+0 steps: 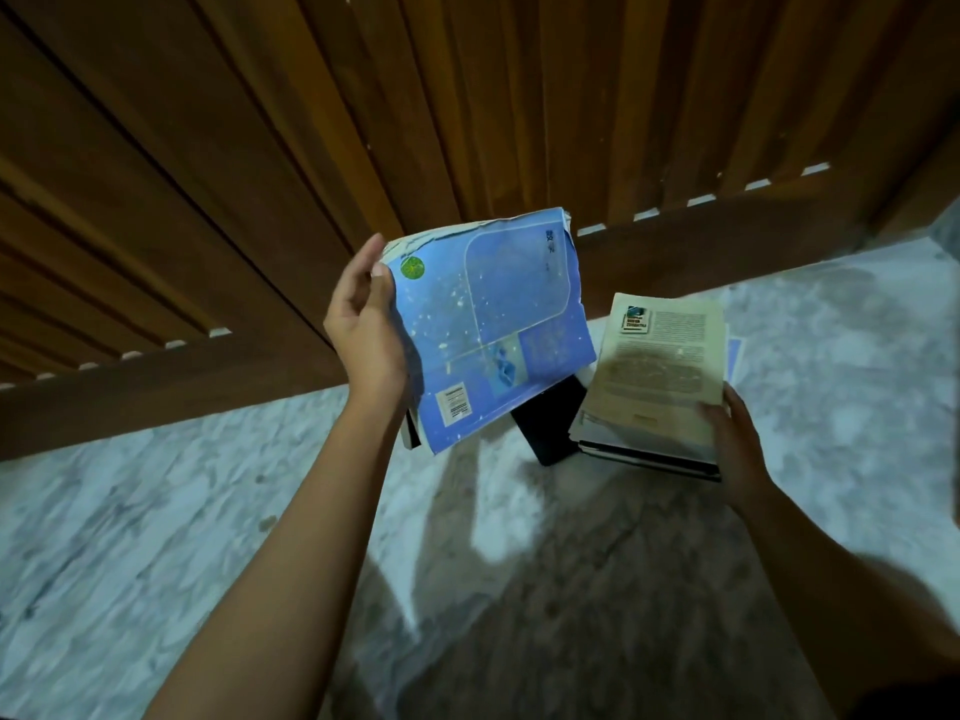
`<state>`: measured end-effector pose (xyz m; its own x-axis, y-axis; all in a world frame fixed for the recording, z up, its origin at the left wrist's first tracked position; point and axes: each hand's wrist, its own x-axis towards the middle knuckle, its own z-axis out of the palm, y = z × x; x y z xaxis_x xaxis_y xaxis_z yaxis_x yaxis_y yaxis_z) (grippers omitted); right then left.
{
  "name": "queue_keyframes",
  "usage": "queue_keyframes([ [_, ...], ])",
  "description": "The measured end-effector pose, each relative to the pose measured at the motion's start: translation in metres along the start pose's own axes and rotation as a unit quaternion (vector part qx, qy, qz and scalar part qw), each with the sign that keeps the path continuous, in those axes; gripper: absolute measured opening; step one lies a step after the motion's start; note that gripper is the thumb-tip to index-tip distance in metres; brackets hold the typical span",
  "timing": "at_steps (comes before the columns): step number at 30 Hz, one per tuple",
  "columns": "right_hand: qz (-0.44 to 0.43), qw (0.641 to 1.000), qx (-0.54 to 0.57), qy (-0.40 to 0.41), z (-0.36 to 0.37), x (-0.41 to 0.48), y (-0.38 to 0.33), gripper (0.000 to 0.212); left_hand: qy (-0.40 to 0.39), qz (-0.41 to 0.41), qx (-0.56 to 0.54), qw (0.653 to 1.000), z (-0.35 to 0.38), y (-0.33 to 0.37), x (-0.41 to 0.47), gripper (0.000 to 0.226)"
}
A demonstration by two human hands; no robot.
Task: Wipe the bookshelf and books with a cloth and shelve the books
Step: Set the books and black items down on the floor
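The left hand [366,324] grips the blue book [493,324] by its left edge, thumb on the cover, fingers curled behind, holding it above the marble floor [156,511]. The right hand [737,449] clasps the near right corner of the book stack [660,376] on the floor, fingers closed against it. A slatted wooden panel [311,122] stands behind.

Marble-look floor [156,537] meets what seems slatted wood panelling [260,148].

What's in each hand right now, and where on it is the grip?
Left hand holds the worn blue paperback book by its left edge, lifted off the floor. Right hand grips the near right corner of the yellowed book topping the stack.
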<state>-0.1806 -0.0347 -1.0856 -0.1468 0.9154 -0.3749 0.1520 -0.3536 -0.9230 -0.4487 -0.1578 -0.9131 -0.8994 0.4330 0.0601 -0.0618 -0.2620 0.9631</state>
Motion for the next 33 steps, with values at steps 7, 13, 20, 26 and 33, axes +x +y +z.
queue_keyframes([
  [7, 0.029, 0.993, -0.105, -0.036, -0.002, 0.018, 0.021, 0.064, 0.009, -0.018, -0.016, 1.0, 0.013, -0.008, -0.013, 0.024],
  [13, 0.032, 0.987, -0.15, -0.036, -0.001, 0.021, 0.025, 0.054, -0.005, -0.019, -0.014, 1.0, 0.022, -0.007, -0.024, 0.024],
  [20, -0.003, 0.976, -0.213, -0.04, -0.002, 0.001, 0.018, 0.056, -0.026, -0.015, -0.027, 0.999, 0.032, -0.003, -0.034, 0.024],
  [26, -0.044, 0.994, -0.077, 0.059, 0.013, -0.036, -0.009, 0.048, -0.031, 0.012, -0.06, 0.998, 0.054, 0.009, -0.054, 0.026],
  [33, 0.044, 0.926, 0.369, -0.067, 0.046, -0.071, -0.045, 0.048, -0.041, -0.023, -0.112, 0.993, 0.082, 0.005, -0.075, 0.024],
])
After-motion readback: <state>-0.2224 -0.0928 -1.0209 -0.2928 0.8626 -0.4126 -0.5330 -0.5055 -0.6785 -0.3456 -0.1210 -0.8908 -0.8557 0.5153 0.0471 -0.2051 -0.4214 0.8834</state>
